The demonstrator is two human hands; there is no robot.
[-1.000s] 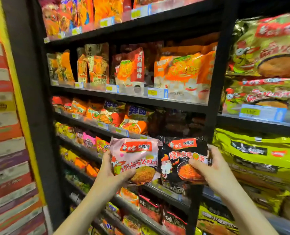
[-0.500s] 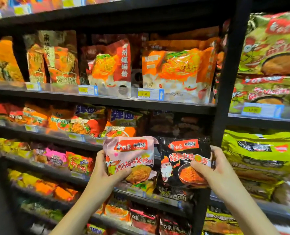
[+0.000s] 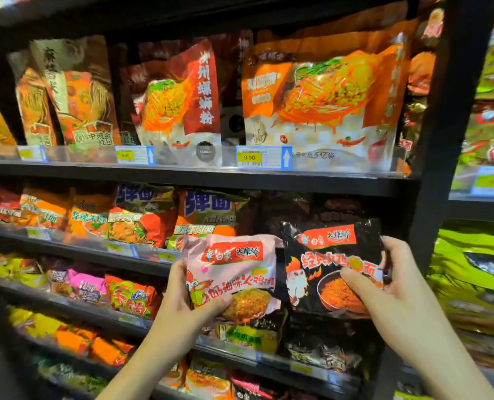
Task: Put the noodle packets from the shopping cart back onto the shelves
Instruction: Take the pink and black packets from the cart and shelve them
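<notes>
The left hand grips the pink noodle packet by its lower left edge, thumb across the printed front and fingers curled behind, so the label faces the person; the wrist is bent back and the forearm rises from the lower centre of the view; this reads as a hold for checking the print against the stock, judging by how squarely it is shown. Just beside it, edges nearly touching, the black noodle packet is held upright in the right hand, thumb pressed on the bowl picture and fingers wrapped round the right edge; that forearm comes in from the lower right. Both packets hang in front of the shelves, level with the third tier and not yet resting on any; the dark gap in the second tier behind them seems a likely slot; the shopping cart is out of view.
</notes>
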